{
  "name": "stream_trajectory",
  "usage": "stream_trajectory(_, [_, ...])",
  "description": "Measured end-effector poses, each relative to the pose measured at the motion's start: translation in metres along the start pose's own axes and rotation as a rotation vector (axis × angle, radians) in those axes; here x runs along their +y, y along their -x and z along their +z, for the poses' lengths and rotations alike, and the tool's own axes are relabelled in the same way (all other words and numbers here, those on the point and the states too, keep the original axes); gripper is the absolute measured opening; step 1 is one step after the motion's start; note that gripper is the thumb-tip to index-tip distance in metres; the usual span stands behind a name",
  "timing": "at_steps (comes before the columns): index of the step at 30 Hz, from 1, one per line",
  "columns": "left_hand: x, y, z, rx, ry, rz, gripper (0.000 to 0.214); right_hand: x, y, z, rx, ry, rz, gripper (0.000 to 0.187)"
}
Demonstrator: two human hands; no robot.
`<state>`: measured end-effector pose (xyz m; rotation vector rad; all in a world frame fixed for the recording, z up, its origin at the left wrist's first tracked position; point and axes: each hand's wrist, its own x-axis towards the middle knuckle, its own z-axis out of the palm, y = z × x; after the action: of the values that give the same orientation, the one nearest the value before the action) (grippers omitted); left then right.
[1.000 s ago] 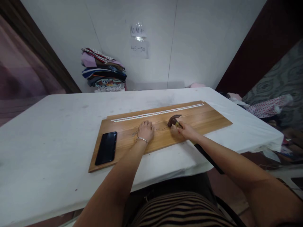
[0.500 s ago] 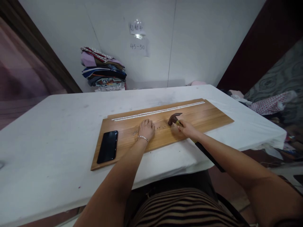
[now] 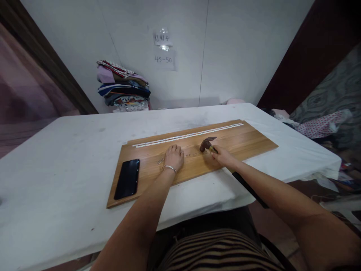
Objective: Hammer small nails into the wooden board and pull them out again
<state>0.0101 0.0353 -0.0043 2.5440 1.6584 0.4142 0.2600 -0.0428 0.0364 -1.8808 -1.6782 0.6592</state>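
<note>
My right hand (image 3: 222, 155) is closed round the handle of a claw hammer (image 3: 205, 144), close up behind its head. The hammer's head is low over a wooden board (image 3: 248, 141), and whether it touches cannot be made out. A short row of small nails (image 3: 191, 154) stands in the board between the hammer and my left hand (image 3: 174, 157). That hand lies on the board with its fingers forward, and no held object shows; the underside is hidden. Just left of it are several loose nails (image 3: 160, 161).
Two thin white marked strips (image 3: 191, 134) run along the board's far side. A black phone (image 3: 126, 179) lies at its left end. The board rests on a white-covered table (image 3: 70, 169). Folded cloths (image 3: 124, 86) are stacked against the wall.
The view tilts slightly, so the scene sits a little lower. Both hands and the hammer keep nearly the same places on the board.
</note>
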Motion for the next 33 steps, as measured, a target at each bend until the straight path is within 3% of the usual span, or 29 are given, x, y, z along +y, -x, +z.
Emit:
stream_trajectory(11, [0.0024,0.0003,-0.0041,-0.02,0.013,-0.016,0.03,-0.0047,0.0017,-0.0023,-0.006,0.033,0.05,0.005])
stream_trajectory(33, [0.0024,0.0003,-0.0028,-0.004,0.053,-0.012,0.03,0.0031,0.0012,-0.0008,-0.003,0.045,-0.006,0.013])
